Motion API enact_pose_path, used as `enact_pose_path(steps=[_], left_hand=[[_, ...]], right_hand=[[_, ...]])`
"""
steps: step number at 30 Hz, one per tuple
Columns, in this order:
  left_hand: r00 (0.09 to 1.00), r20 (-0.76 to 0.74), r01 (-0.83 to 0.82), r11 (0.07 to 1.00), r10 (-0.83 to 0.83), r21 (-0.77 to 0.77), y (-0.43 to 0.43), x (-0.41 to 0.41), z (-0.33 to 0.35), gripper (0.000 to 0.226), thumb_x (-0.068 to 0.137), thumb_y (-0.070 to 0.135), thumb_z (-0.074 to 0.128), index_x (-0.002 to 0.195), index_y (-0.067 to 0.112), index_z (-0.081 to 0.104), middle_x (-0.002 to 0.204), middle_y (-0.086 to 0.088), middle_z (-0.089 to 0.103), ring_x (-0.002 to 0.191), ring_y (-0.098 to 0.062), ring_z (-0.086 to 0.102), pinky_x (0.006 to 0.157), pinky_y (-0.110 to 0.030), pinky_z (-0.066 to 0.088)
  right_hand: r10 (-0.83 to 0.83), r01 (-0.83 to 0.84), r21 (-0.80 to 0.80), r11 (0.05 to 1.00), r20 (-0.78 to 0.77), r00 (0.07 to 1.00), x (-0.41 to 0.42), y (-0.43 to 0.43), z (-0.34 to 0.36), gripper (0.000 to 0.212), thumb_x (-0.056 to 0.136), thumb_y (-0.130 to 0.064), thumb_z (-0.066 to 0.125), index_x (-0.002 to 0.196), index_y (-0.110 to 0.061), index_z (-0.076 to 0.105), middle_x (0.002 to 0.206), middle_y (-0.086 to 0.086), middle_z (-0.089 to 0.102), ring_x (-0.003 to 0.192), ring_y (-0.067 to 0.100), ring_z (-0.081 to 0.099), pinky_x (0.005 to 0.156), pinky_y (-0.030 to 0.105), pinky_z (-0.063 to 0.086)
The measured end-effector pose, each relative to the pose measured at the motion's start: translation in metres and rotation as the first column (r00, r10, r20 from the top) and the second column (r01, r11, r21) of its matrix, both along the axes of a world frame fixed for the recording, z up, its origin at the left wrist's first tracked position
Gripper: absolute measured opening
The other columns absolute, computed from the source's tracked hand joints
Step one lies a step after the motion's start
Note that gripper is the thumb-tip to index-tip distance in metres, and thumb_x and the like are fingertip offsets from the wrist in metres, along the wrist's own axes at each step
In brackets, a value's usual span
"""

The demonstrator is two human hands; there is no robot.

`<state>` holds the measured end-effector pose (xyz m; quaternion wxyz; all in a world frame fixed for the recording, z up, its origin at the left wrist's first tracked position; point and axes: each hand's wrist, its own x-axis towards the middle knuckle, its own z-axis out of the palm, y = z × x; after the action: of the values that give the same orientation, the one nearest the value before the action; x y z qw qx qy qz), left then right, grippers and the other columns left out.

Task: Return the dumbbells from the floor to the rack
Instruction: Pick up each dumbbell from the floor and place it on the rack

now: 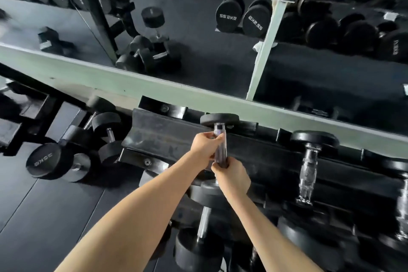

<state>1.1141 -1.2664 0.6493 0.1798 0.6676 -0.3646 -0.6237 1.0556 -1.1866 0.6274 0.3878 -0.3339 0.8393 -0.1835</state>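
Observation:
A black dumbbell [219, 119] with a chrome handle lies across the top tier of the black rack [167, 137]. Its far head sits by the wall ledge and its near head is below my hands. My left hand [204, 146] grips the upper part of the handle. My right hand [231, 175] grips the lower part, close to the near head. Both arms reach in from the bottom of the view.
Another dumbbell [309, 161] rests on the rack to the right, and one [202, 243] on the lower tier beneath my arms. Several dumbbells [66, 159] lie on the dark floor at left. A mirror [198, 51] above the ledge reflects more racks.

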Motion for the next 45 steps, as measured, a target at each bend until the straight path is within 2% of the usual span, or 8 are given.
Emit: enact_pose_path(steps=[6, 14, 21, 24, 29, 37, 41, 45], left_hand=[[0.998, -0.018, 0.059, 0.998, -0.058, 0.025, -0.006, 0.005, -0.004, 0.045, 0.084, 0.031, 0.069, 0.124, 0.013, 0.059, 0.096, -0.002, 0.065, 0.091, -0.023, 0.066, 0.076, -0.035, 0.059], [0.994, 0.095, 0.061, 0.996, -0.055, -0.06, 0.004, 0.019, 0.004, 0.057, 0.083, 0.037, 0.069, 0.131, 0.012, 0.054, 0.107, -0.002, 0.062, 0.095, -0.021, 0.061, 0.085, -0.036, 0.057], [0.996, 0.089, -0.022, 0.994, 0.032, -0.106, 0.05, 0.067, 0.021, 0.042, 0.084, 0.034, 0.068, 0.117, 0.01, 0.06, 0.109, -0.005, 0.064, 0.102, -0.022, 0.063, 0.088, -0.038, 0.056], [0.995, 0.048, -0.085, 0.992, 0.09, -0.097, 0.088, 0.097, 0.023, 0.028, 0.084, 0.033, 0.069, 0.103, 0.014, 0.059, 0.103, -0.007, 0.063, 0.091, -0.022, 0.06, 0.088, -0.04, 0.056], [0.981, -0.007, -0.192, 0.977, 0.192, -0.096, 0.18, 0.157, 0.02, 0.033, 0.085, 0.032, 0.068, 0.108, 0.01, 0.061, 0.093, -0.005, 0.062, 0.082, -0.019, 0.058, 0.079, -0.037, 0.056], [0.93, -0.058, -0.362, 0.932, 0.363, 0.033, 0.375, 0.245, -0.014, 0.015, 0.088, 0.031, 0.062, 0.085, 0.017, 0.06, 0.079, -0.003, 0.06, 0.061, -0.014, 0.055, 0.058, -0.026, 0.056], [0.871, 0.017, -0.486, 0.855, 0.491, 0.181, 0.482, 0.288, -0.078, 0.024, 0.091, 0.037, 0.054, 0.08, 0.016, 0.058, 0.082, -0.009, 0.063, 0.058, -0.019, 0.055, 0.056, -0.026, 0.048], [0.87, 0.124, -0.489, 0.801, 0.478, 0.346, 0.573, 0.307, -0.144, 0.04, 0.097, 0.042, 0.038, 0.106, 0.011, 0.061, 0.102, -0.01, 0.065, 0.078, -0.023, 0.058, 0.058, -0.024, 0.034]], right_hand=[[0.004, -0.005, -0.029, 1.0, -0.028, 1.0, -0.001, 0.001, -0.004, 0.02, 0.079, -0.036, 0.064, 0.095, -0.023, 0.065, 0.078, -0.01, 0.064, 0.068, 0.012, 0.056, 0.055, 0.02, 0.037], [0.014, -0.015, -0.015, 1.0, -0.036, 0.999, 0.005, 0.003, -0.001, 0.036, 0.083, -0.041, 0.063, 0.108, -0.015, 0.057, 0.098, 0.0, 0.071, 0.088, 0.023, 0.067, 0.071, 0.029, 0.045], [-0.029, -0.032, -0.224, 0.974, -0.265, 0.964, 0.008, 0.029, 0.02, 0.06, 0.084, -0.05, 0.06, 0.128, -0.01, 0.048, 0.121, 0.008, 0.063, 0.105, 0.031, 0.062, 0.083, 0.039, 0.046], [-0.036, -0.073, -0.299, 0.952, -0.345, 0.938, 0.019, 0.058, 0.033, 0.056, 0.084, -0.045, 0.063, 0.127, -0.011, 0.05, 0.122, 0.009, 0.063, 0.105, 0.031, 0.063, 0.084, 0.04, 0.046], [0.022, -0.139, -0.351, 0.926, -0.318, 0.948, 0.062, 0.138, 0.046, 0.051, 0.084, -0.043, 0.065, 0.124, -0.013, 0.052, 0.119, 0.007, 0.064, 0.104, 0.031, 0.063, 0.082, 0.038, 0.046], [0.323, -0.353, -0.146, 0.924, -0.192, 0.927, 0.135, 0.322, -0.002, 0.048, 0.087, -0.041, 0.063, 0.126, -0.016, 0.05, 0.124, 0.003, 0.059, 0.107, 0.026, 0.061, 0.084, 0.035, 0.044], [0.615, -0.603, 0.122, 0.788, -0.114, 0.78, 0.165, 0.413, -0.061, 0.049, 0.089, -0.043, 0.058, 0.132, -0.02, 0.048, 0.13, 0.002, 0.058, 0.113, 0.024, 0.059, 0.088, 0.033, 0.045], [0.876, -0.806, 0.37, 0.462, -0.051, 0.479, 0.18, 0.482, -0.127, 0.05, 0.091, -0.045, 0.052, 0.135, -0.022, 0.048, 0.13, 0.003, 0.057, 0.119, 0.026, 0.055, 0.095, 0.037, 0.043]])
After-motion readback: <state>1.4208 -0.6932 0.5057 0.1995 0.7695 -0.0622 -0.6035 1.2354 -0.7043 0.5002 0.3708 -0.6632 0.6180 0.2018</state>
